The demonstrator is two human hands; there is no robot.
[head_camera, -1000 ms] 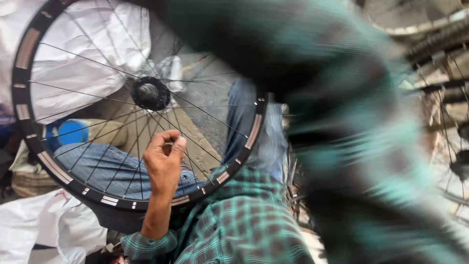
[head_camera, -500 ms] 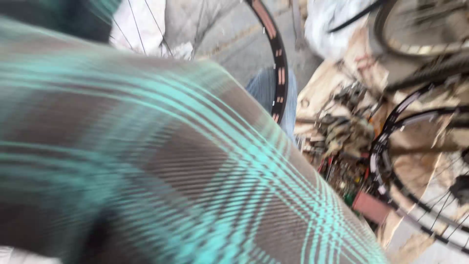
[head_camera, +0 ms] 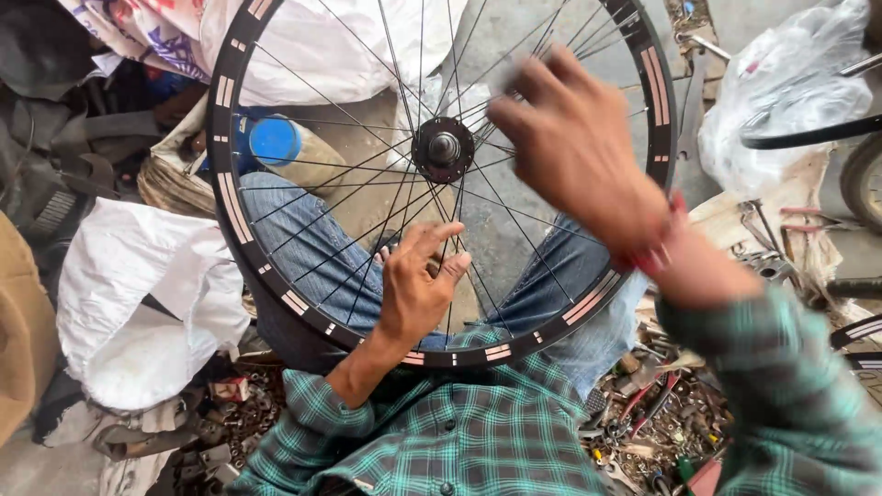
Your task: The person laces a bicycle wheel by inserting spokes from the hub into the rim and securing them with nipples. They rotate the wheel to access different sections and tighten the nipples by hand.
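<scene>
A big black bike wheel (head_camera: 241, 220) stands up on the person's lap, between the knees in blue jeans. Thin metal spokes (head_camera: 331, 207) run from the rim to the black hub (head_camera: 443, 149) in the middle.

The left hand (head_camera: 418, 292) is low, inside the ring of the wheel. Its grip is pinching spokes between the thumb and the bent fingers (head_camera: 452, 268).

The right hand (head_camera: 574, 142) is up high, near the hub and just right of it. It is blurry. Its fingers look loosely curled with gaps between them, and I cannot tell if they hold anything or touch the spokes. A red band (head_camera: 657, 248) sits on that wrist, above a green checked sleeve (head_camera: 781, 386).

Behind the wheel lies a can (head_camera: 285, 147) on its side with a blue lid; what is in it is hidden. A white sack (head_camera: 138, 303) sits on the left, and its inside does not show. A clear plastic bag (head_camera: 781, 101) at the top right is puffed up, with its contents too hazy to tell. Small metal tools and bits (head_camera: 661, 404) lie in a heap on the floor at the lower right.
</scene>
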